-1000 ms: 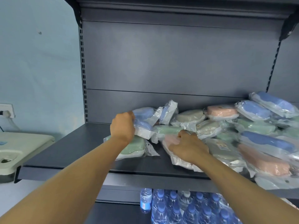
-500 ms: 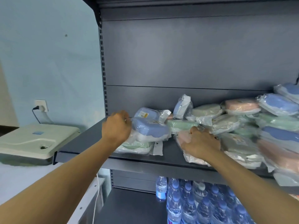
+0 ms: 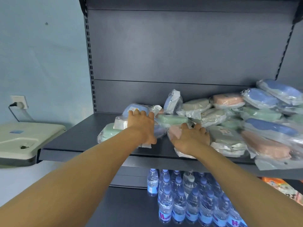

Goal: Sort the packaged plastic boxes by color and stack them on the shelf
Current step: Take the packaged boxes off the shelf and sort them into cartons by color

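A heap of plastic-wrapped boxes in blue, green, pink and beige covers the middle and right of the dark shelf [image 3: 68,141]. My left hand [image 3: 141,126] lies palm down on a blue packaged box [image 3: 134,110], fingers curled over it; that box rests on a green packaged box [image 3: 107,132] at the heap's left end. My right hand [image 3: 191,138] presses flat, fingers spread, on a pink packaged box [image 3: 174,133] near the shelf's front edge. More blue boxes [image 3: 260,97] sit on top at the far right.
The shelf's left part is bare. Below it stand several shrink-wrapped water bottles [image 3: 188,199] and an orange packet [image 3: 282,185]. A beige appliance [image 3: 24,138] sits to the left, under a wall socket [image 3: 18,101]. The shelf's back panel rises behind the heap.
My left hand moved from the blue box's left end onto its top and pushed it down onto the green box. My right hand stayed on the pink box, its fingers now spread.
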The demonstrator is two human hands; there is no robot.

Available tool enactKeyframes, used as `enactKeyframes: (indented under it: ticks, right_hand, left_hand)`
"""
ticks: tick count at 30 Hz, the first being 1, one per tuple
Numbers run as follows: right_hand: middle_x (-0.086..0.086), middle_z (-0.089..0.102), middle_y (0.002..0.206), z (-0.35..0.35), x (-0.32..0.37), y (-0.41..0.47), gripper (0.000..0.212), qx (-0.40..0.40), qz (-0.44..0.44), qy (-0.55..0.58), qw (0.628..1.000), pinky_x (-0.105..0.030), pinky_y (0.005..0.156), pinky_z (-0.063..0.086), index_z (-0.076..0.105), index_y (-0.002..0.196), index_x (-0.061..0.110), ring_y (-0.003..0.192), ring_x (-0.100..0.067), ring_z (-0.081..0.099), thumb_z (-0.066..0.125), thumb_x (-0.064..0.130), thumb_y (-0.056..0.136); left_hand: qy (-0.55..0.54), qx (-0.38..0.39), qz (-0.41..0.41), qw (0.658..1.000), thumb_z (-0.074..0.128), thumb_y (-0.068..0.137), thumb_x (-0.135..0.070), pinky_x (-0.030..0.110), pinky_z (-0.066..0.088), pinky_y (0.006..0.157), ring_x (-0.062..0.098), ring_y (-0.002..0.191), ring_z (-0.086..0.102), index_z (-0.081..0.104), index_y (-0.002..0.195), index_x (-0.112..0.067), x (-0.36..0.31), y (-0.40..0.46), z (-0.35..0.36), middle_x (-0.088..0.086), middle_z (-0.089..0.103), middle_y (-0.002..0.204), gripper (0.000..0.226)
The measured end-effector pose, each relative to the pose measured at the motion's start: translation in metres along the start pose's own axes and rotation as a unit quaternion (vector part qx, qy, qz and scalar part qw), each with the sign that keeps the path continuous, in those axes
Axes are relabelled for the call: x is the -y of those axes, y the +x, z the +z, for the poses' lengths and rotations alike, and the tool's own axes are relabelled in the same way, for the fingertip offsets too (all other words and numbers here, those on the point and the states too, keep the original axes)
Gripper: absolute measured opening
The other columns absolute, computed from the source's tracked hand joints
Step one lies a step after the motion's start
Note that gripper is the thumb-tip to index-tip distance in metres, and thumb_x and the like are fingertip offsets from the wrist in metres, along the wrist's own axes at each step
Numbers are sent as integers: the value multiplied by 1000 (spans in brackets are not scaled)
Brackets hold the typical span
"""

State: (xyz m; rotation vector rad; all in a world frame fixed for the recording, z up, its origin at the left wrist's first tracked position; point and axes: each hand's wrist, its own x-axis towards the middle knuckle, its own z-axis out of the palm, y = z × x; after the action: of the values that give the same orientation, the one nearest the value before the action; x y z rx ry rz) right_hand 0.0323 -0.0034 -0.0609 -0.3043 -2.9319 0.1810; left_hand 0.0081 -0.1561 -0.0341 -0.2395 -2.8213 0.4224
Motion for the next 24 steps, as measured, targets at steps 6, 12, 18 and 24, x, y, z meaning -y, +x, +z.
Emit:
enactKeyframes:
  ticks: [6,12,18,24]
  right_hand:
    - [-24,33,140,-4,-2,-4,64,-46,40,62,996,-44,103,31,27,143,16,128,-40,33,44,51,92]
    - [-19,41,131,-21,-16,-21,55,-108,10,276,955,-40,98,38,34,139,21,119,-38,43,51,38,90]
    - [-13,49,125,-36,-38,-88,52,-146,-77,302,939,-29,80,37,43,132,20,113,-29,48,61,32,85]
    - [-9,53,128,-6,-68,-167,54,-82,-111,289,947,-28,88,36,48,132,21,117,-27,47,65,28,81]
  left_hand:
    - [-60,-80,-19,995,57,83,-57,38,37,97,33,122,42,35,134,-12,-4,1,-7,16,45,131,71]
    - [-204,-142,-36,968,62,82,-47,39,42,87,34,117,43,31,135,-15,11,-35,-30,15,44,127,69]
    - [-276,-142,-47,949,67,76,-51,38,41,80,31,116,46,34,134,-20,24,-113,-39,9,44,128,74]
    - [-295,-52,-33,953,65,74,-59,43,44,93,31,117,49,34,136,-25,8,-206,-9,8,43,129,76]
